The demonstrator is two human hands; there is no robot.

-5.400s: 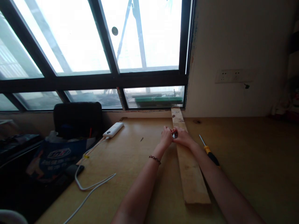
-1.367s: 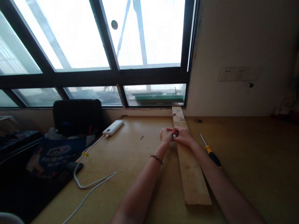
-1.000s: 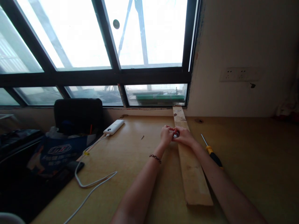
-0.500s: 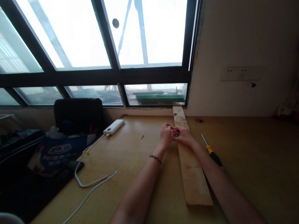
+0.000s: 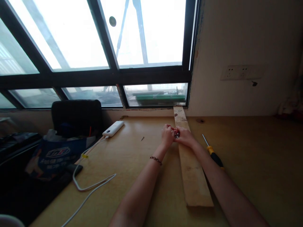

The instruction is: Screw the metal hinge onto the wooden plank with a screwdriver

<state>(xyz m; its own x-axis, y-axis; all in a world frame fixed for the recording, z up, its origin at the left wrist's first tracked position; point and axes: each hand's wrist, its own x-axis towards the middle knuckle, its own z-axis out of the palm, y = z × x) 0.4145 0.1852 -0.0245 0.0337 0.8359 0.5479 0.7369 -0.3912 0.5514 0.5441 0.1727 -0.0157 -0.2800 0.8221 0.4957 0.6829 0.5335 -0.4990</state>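
Note:
My left hand (image 5: 168, 136) and my right hand (image 5: 185, 136) meet over the far half of a long wooden board (image 5: 195, 179). Both have their fingers curled around a small shiny metal piece (image 5: 176, 135). Most of that piece is covered by the fingers, so its kind cannot be made out. The board lies flat, its far end close to the window wall. Right of my right forearm rests a screwdriver (image 5: 215, 155) with a yellow and black handle. A small screw-like piece (image 5: 142, 138) lies on the table left of my left hand.
The wooden table (image 5: 132, 189) runs up to the wall below the window. On its left edge sit a white power bank (image 5: 114, 128) and its white cable (image 5: 81, 189). Beyond that edge stand a black chair (image 5: 77, 116) and a blue bag (image 5: 56, 157).
The whole view has shifted slightly, so everything appears a little further left. Both hands keep nearly the same grip on the metal piece over the board.

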